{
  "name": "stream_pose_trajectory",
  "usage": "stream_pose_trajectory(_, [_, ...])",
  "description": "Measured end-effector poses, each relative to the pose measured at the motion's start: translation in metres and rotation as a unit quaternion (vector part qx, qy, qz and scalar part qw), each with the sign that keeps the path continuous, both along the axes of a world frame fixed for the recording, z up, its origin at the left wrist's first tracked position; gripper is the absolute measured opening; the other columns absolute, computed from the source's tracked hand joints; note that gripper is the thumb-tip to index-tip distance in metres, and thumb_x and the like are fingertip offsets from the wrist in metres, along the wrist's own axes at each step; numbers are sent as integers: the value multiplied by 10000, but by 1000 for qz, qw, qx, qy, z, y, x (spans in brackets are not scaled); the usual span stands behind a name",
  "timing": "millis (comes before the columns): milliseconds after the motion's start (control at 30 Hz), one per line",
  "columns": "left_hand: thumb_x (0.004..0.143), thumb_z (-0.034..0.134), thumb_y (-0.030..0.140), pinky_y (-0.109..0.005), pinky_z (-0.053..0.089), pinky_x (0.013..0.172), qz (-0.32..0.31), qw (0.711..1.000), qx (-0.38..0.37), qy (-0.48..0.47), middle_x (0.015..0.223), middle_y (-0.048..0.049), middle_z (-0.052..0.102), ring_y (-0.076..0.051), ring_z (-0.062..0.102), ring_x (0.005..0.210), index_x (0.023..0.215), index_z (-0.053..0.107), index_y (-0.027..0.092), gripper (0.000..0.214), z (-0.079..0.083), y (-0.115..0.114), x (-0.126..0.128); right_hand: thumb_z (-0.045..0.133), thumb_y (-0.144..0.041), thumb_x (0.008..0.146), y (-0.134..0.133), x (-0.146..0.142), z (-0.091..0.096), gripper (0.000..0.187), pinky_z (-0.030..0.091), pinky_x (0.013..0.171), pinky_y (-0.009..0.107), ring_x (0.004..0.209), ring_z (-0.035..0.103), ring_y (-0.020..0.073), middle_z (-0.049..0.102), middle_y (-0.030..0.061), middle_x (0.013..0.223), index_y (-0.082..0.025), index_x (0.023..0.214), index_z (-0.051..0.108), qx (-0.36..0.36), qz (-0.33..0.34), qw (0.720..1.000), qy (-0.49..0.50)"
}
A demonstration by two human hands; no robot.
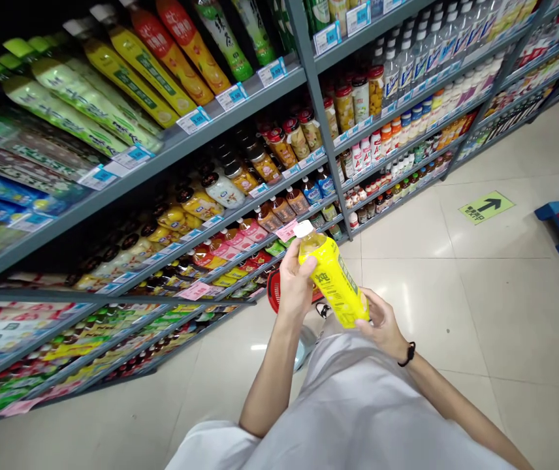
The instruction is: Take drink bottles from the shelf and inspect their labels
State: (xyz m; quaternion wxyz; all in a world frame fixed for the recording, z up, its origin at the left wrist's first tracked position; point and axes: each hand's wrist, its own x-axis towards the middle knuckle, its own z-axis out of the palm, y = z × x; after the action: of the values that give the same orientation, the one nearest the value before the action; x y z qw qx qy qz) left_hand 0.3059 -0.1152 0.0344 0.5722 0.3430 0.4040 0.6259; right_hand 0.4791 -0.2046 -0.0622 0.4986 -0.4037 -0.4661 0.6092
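Yellow bottle (335, 277) sits aslant before me, between both hands, top pointing upper left, long axis running down to its base at lower right. My left hand (295, 277) curls snugly round its shoulder, thumb in front; my right hand (386, 326) grips the base. Some fingertips hide behind; the small print (334, 297) is unreadable.

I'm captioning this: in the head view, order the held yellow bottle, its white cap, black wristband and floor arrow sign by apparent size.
1. Yellow bottle
2. Floor arrow sign
3. White cap and black wristband: too alike to rank.
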Motion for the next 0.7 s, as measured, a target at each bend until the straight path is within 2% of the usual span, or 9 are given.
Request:
stream_pose_trajectory(133, [667,936,466,-327,609,901,18,1000,5,6,1193,-105,741,-252,743,1012,1189,709,206,626,-2,-2,-10,775,-708,784,5,-4,3,728,609,920,418,1120,712,316,752,124,1198,-206,1297,652,-56,27,996,61])
stream_pose_trajectory(200, [703,908,504,-338,610,902,21,1000,15,12,1219,-117,742,-262,748,1019,1197,705,203,614,-5,-3,-18,762,-759,751,10,-7,3,759,622,753,387,1005,730,312,764,123,1135,-201,1256,672,-95,54,991,80])
stream_pose_trajectory(300, [775,853,565,-339,602,894,43,999,2,27,1181,-138,757,-265,754,1017,1173,723,176,572,-14,-5,-38,667,-799,794,18,-13,1,734,502,483,304,713,704,254,775,124,956,-178,1185,701,-159,111,972,135])
stream_pose_trajectory(400, [677,929,561,-314,594,852,62,996,-28,55,1109,-124,770,-244,753,965,1130,747,170,625,-29,-5,-66,525,-835,856,24,-18,-8,739,418,419,265,535,613,191,747,99,759,-162,1093,719,-223,118,949,189])
stream_pose_trajectory(467, [615,963,546,-299,583,834,34,994,-30,97,1087,-113,763,-229,733,947,1126,757,164,671,-40,-4,-87,474,-827,890,30,-21,-20,724,407,417,237,485,577,162,718,70,662,-161,1041,715,-285,121,929,201])
stream_pose_trajectory(533, [641,942,540,-290,573,814,3,982,-22,186,1041,-102,753,-218,706,925,1082,766,145,617,-51,-5,-107,422,-799,929,37,-23,-37,705,394,404,216,449,558,148,689,57,590,-155,975,705,-352,145,904,197])
stream_pose_trajectory(633, [786,821,542,-285,562,785,-17,934,-43,353,927,-73,726,-199,671,862,924,738,138,436,-66,-9,-134,312,-770,959,50,-33,-72,735,316,335,213,353,467,140,614,54,479,-145,830,675,-431,196,863,179])
stream_pose_trajectory(700, [856,745,533,-285,562,754,-48,907,-86,409,865,-55,714,-190,674,805,867,688,149,389,-78,-12,-152,297,-743,965,58,-45,-98,724,288,318,217,324,421,136,570,46,439,-143,775,657,-466,216,842,166])
